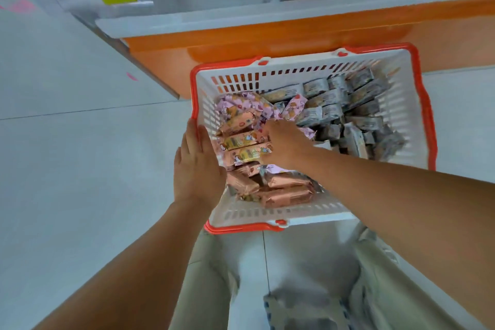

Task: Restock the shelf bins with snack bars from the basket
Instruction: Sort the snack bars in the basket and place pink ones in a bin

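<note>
Tiled floor (pixel 80 142); white orange-rimmed plastic basket (pixel 267 212). Left hand (pixel 197 166) flat at its rim; right hand (pixel 284 144) among pink-wrapped snack bars (pixel 241 140), grip hidden. Overfull handful may spill.

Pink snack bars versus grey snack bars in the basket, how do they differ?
The pink snack bars have pink and peach wrappers; the grey snack bars are silvery. The pink ones fill the left side of the basket, the grey ones the right. The right hand reaches among the pink ones; none touches the grey. Both are loosely piled.
</note>
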A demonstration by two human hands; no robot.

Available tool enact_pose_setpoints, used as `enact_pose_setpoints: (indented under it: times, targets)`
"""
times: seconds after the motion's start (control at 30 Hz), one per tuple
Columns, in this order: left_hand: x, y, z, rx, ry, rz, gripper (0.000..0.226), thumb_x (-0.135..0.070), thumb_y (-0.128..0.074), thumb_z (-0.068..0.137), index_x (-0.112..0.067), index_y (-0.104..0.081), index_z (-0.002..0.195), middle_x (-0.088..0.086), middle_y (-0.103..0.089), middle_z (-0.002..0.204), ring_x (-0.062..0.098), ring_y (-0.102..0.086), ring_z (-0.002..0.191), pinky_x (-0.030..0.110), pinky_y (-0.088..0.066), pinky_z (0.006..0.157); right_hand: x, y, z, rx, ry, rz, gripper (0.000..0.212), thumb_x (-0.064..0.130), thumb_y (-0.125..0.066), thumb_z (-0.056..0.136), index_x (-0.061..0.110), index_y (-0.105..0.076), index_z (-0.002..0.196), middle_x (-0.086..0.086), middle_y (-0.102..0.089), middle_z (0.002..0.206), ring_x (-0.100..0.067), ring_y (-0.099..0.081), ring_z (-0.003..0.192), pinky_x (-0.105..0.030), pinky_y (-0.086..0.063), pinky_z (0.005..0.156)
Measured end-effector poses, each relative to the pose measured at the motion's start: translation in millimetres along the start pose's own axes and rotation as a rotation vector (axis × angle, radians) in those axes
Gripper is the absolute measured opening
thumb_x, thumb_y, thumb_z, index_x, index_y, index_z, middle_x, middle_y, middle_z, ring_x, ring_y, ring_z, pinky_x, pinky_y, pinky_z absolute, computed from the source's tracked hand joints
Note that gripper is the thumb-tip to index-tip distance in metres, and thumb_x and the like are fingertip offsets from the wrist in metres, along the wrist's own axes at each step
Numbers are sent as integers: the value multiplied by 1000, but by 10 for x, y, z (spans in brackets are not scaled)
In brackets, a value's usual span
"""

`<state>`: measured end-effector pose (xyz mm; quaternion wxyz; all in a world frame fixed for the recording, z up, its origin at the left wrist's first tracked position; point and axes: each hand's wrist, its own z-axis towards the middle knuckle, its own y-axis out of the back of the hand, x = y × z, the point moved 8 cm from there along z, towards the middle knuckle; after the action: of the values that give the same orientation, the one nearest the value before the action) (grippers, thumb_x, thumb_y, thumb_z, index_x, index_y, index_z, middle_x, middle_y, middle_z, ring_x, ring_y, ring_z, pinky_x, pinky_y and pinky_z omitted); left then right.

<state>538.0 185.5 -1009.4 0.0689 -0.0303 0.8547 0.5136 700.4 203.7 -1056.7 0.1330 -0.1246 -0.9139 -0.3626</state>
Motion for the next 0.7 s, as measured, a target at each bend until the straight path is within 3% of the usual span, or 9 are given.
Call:
enact_pose_setpoints:
  times: [0.17,0.37,0.5,0.7]
  targets:
    - [-1,-111,-30,0,7,6,82,-23,-54,91,-3,-4,153,14,8,161,34,-17,145,41,-29,114,-8,-124,5,-28,42,-40,58,30,-73,84,5,-45,129,-16,-45,131,-32,-51,113,-36,-44,85]
    - [-158,163,-101,8,15,97,76,-29,-49,95,-9,-6,154,12,7,162,31,4,149,41,-7,122,-212,232,-325,-156,55,295,33,18,-77,80,10,-59,106,-9,-47,111,-24,-54,93,-29,-42,75]
    - [-602,568,-242,-76,-69,120,75,-24,-52,92,-10,-10,154,14,-3,161,31,-2,149,42,-9,121,-455,708,-794,-292,36,564,27,13,-76,80,14,-60,102,6,-53,90,0,-48,72,-6,-33,54]
    - [-1796,1370,-388,-287,-295,129,82,-8,-66,73,-1,-32,147,23,-31,150,40,-31,137,49,-27,113,-1064,1564,-1658,-495,0,706,26,14,-72,81,17,-58,103,4,-57,101,1,-52,81,-5,-38,65]
